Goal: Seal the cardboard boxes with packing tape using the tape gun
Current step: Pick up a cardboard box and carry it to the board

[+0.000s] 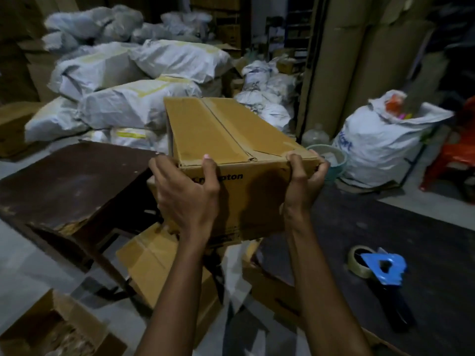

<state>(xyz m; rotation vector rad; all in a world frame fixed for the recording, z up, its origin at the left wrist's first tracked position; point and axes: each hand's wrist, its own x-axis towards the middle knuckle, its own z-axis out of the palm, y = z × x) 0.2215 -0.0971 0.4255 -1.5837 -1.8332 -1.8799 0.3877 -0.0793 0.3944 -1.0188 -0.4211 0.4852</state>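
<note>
The cardboard box (231, 140), stiff and probably light, hangs in mid-air just past the brown table's (64, 181) right edge, with your left hand (185, 194) and right hand (303, 181) each curled over a near top corner, the firmest hold.

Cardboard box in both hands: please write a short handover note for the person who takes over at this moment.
Left hand: grips the near left corner of the cardboard box, thumb over the top edge.
Right hand: grips the near right corner.
Tape gun: lies on the dark mat to the right, in no hand.
Done: the top seam of this box seems taped.
Left: set this box down; the open box at lower left is not sealed yet.
</note>
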